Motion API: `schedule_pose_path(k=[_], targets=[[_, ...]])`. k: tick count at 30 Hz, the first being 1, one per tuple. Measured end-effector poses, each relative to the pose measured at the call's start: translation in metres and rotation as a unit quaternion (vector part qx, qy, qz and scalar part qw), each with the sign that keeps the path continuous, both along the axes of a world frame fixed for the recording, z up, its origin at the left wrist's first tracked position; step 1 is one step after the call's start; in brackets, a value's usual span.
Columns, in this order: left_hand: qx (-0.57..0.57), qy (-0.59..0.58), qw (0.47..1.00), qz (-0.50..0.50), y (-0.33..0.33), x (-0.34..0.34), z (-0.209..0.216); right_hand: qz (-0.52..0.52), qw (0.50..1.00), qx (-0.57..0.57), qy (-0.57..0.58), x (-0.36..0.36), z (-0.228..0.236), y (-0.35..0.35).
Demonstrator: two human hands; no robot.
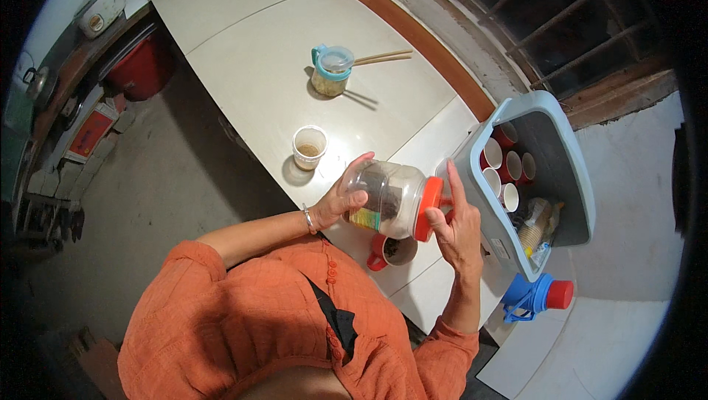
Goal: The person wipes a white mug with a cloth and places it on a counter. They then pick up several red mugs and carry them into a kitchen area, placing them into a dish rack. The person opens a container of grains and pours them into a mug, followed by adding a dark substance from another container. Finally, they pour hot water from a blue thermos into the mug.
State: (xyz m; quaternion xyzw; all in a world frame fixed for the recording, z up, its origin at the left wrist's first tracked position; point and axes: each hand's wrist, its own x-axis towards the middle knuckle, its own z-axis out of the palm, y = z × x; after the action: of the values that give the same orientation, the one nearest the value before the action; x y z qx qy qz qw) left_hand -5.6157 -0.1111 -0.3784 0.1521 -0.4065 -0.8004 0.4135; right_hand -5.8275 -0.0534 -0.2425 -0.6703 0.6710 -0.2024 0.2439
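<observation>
A clear plastic jar [402, 185] with dark contents lies tilted on its side in the air over the table. My left hand [341, 199] is wrapped round its body, thumb on the near side. Against the jar's red lid [428, 210] my right hand [459, 232] grips with the thumb and a long stretched index finger; its other fingers are partly hidden. The lid sits on the jar. Just below the jar stands a red mug [378, 254], white inside, with dark bits in it. A paper cup [310, 142] with brownish contents is left of the jar.
Beyond stands a teal-lidded container [330, 81] beside chopsticks [383, 57]. On the right, a grey-blue tub [581, 179] holds several red cups [510, 167] and a bagged stack of cups [535, 236]. A blue flask with a red cap [537, 293] is below it.
</observation>
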Motion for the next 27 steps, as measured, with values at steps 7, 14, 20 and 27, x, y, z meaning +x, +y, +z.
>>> schedule_pose_path(k=[7, 14, 20, 27], targets=[[0.002, -0.004, 1.0, -0.014, -0.006, 0.0, 0.004, 0.042, 0.991, -0.113, -0.061, 0.012, 0.004, 0.004], [-0.069, -0.021, 0.996, 0.06, -0.006, -0.002, 0.003, -0.061, 0.988, -0.014, -0.138, 0.008, 0.005, -0.001], [-0.062, 0.013, 0.995, 0.073, -0.008, 0.0, 0.019, -0.058, 0.989, 0.005, -0.136, 0.017, 0.019, -0.014], [-0.064, -0.157, 0.985, -0.013, -0.013, 0.005, 0.023, -0.138, 0.989, -0.023, -0.036, 0.016, 0.03, -0.04]])
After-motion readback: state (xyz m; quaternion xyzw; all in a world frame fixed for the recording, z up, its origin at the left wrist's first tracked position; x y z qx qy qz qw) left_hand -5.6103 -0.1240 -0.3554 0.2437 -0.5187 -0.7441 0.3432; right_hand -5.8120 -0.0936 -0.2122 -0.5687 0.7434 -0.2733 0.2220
